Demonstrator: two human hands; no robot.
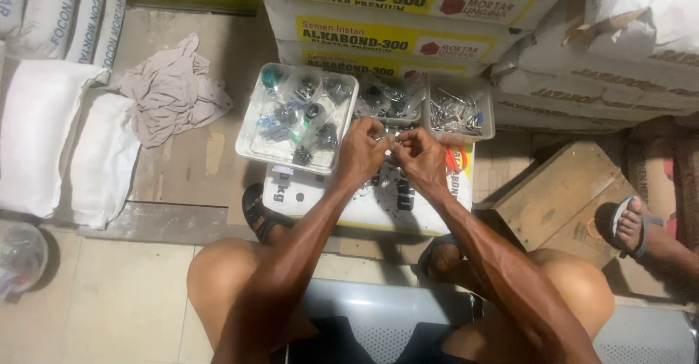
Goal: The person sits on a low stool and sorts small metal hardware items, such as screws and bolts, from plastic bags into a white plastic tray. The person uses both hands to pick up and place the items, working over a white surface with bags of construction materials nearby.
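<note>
At the far left, white sacks (44,138) lie on the floor, and a crumpled beige rag (171,87) rests on a cardboard sheet beside them. Next comes a clear tray (251,142) with compartments, holding small dark and metal fittings; it sits on a white bag (364,207) lying flat in front of the seated person. The left hand (360,153) hovers just past the tray's right edge, its fingers pinched narrow around a small metal part (389,138), too tiny to tell what kind. The right hand (422,156) meets it there, fingertips closed on the same part, so both hands touch at the middle above the bag. Behind the hands sits a plastic pouch (389,100) of dark parts, and right of that a clear box (460,113) of silvery screws. An orange band (456,160) lies on the bag just beside the right hand. Stacked sacks with yellow labels (408,14) rise behind. Farther right stands a wooden crate (564,193), and another person's sandalled foot (630,226) is near it.
</note>
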